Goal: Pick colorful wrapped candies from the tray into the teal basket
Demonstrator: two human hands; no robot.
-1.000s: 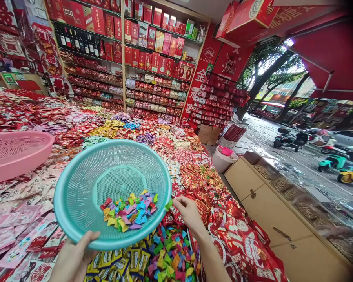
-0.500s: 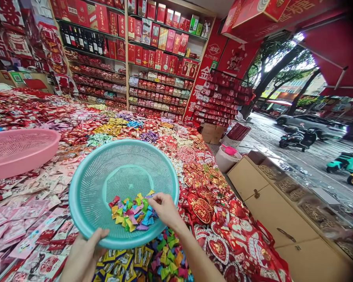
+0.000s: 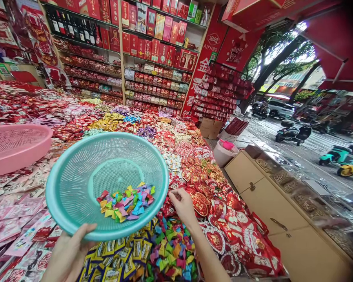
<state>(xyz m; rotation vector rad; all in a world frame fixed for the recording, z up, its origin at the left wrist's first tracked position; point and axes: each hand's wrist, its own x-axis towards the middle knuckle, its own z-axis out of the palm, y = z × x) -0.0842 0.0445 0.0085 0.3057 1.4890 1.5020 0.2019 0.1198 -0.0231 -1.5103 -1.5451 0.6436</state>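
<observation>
The left hand [image 3: 72, 248] gripped the near rim of a teal basket [image 3: 119, 170], its thumb over the edge and the fingers out of sight beneath. The basket was held above a spread of packets, and a small heap of colourful candies [image 3: 126, 203] lay inside it, toward the near right part of the bottom. The right hand [image 3: 182, 205] was just beside the basket's right rim, fingers curled in and the thumb near the index finger; whether it pinched anything could not be told.

Below the right hand lay a pile of loose twisted sweets [image 3: 173, 250] in green, pink, orange and blue. Left of that pile, partly under the basket, were yellow-and-blue packets [image 3: 114, 260]. Heart-shaped red bags [image 3: 216, 237] lay to the right of the right forearm, and pale pink packets [image 3: 11, 223] to the left of the teal basket. A pink basket [image 3: 20, 156] stood at the left edge of the view. Farther off, dark bottles [image 3: 72, 29] and red boxes [image 3: 153, 49] lined the shelves [image 3: 122, 58].
</observation>
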